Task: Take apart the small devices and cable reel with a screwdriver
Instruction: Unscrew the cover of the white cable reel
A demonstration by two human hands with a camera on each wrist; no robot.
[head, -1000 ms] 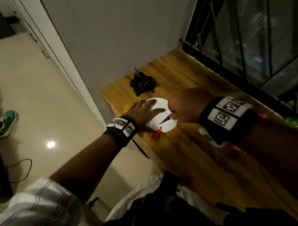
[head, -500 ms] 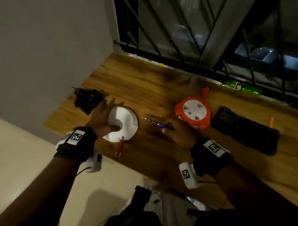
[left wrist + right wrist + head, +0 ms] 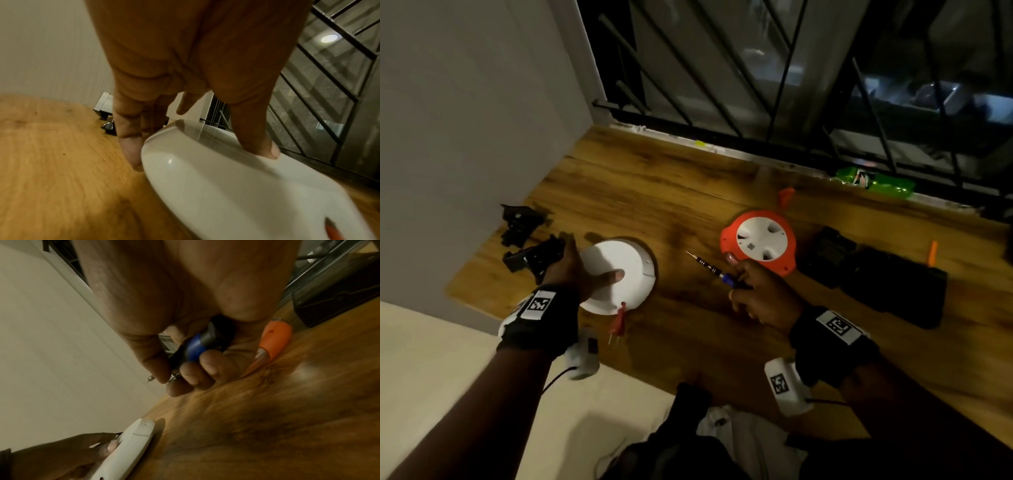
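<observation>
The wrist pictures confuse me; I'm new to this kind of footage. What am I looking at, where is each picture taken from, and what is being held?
No machine here: a person works with bare hands and wears three cameras. The head view looks down on a wooden table. Each wrist view looks along one hand at its fingers.

The left hand grips the edge of a white round device, thumb on top; a red plug lies beside it. The right hand holds a blue-handled screwdriver, next to the orange cable reel. Also on the table: black parts, a black case and a green bottle by the window.
</observation>
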